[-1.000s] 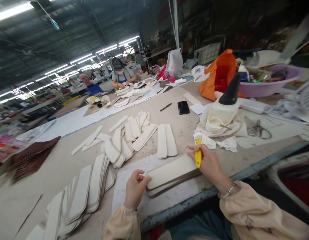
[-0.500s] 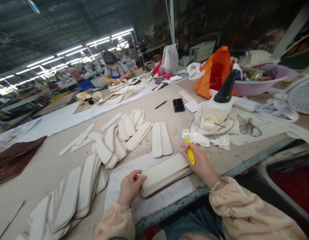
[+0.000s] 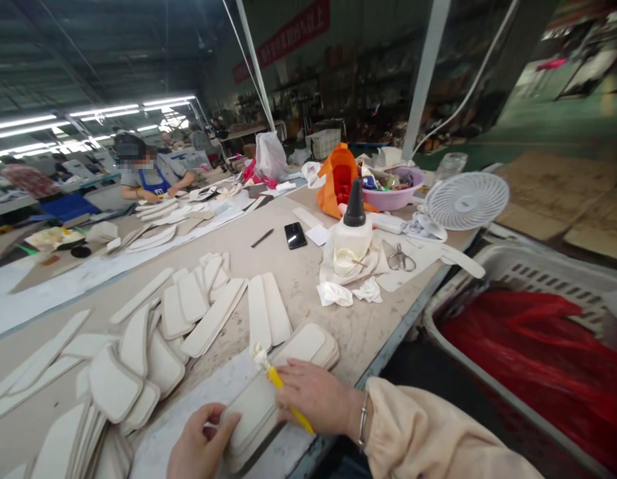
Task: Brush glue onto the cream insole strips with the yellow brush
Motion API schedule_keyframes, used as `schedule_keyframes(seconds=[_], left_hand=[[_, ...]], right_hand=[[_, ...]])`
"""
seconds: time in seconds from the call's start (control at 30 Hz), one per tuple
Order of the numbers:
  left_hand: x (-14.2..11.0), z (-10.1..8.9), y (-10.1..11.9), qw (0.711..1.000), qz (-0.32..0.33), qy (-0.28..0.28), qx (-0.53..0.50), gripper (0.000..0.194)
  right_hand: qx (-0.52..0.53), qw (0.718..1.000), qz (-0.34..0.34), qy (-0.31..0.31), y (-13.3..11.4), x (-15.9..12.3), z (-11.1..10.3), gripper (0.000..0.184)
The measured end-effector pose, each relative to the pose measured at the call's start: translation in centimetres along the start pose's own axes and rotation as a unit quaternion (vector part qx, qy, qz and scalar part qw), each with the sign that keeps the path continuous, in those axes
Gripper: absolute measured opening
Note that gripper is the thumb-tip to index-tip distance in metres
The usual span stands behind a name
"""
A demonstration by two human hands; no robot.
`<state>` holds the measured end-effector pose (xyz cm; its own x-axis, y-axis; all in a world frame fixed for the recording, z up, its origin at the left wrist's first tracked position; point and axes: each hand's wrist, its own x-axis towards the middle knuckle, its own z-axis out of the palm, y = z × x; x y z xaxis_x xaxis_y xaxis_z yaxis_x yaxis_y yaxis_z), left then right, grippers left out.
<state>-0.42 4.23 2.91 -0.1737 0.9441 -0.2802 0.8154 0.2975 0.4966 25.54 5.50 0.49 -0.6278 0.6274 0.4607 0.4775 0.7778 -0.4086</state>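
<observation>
In front of me a stack of long, round-cornered cream panels lies near the table's front edge, on a white sheet. My left hand pinches the near left end of this stack, its thumb on the top panel. Over the middle of the stack, my right hand grips a yellow-handled brush. The brush's head is clotted with white stuff and points away from me, above the top panel. Part of the stack is hidden under my right hand.
Loose cream panels spread over the left. Beyond are a phone, a black-nozzled bottle, scissors and crumpled tissue. A crate with red plastic stands right of the table edge. Across the table a co-worker works.
The view has swung right, so the crate now shows. My right hand with the brush has moved from the stack's far right end to its middle, closer to my left hand.
</observation>
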Motion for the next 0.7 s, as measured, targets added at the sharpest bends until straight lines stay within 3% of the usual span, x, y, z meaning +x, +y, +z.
schedule_keyframes(seconds=[0.13, 0.3, 0.43, 0.57, 0.7], left_hand=[[-0.2, -0.3, 0.7, 1.000, 0.000, -0.001, 0.027, 0.046], [-0.5, -0.3, 1.2, 0.999, 0.021, 0.019, 0.015, 0.041], [-0.4, -0.1, 0.9, 0.999, 0.032, 0.027, 0.017, 0.040], [-0.4, 0.1, 0.7, 0.999, 0.033, 0.036, 0.010, 0.040], [-0.8, 0.1, 0.8, 0.998, 0.032, 0.054, -0.025, 0.040]], right_hand=[[-0.002, 0.998, 0.060, -0.002, 1.0, -0.7, -0.2, 0.024], [-0.018, 0.970, 0.225, 0.090, 4.2, -1.7, -2.5, 0.021], [0.028, 0.941, 0.304, 0.149, 5.4, -2.0, -3.1, 0.022], [0.078, 0.931, 0.317, 0.162, 5.6, -1.9, -2.5, 0.022], [0.128, 0.926, 0.285, 0.213, 5.6, -1.8, -2.3, 0.022]])
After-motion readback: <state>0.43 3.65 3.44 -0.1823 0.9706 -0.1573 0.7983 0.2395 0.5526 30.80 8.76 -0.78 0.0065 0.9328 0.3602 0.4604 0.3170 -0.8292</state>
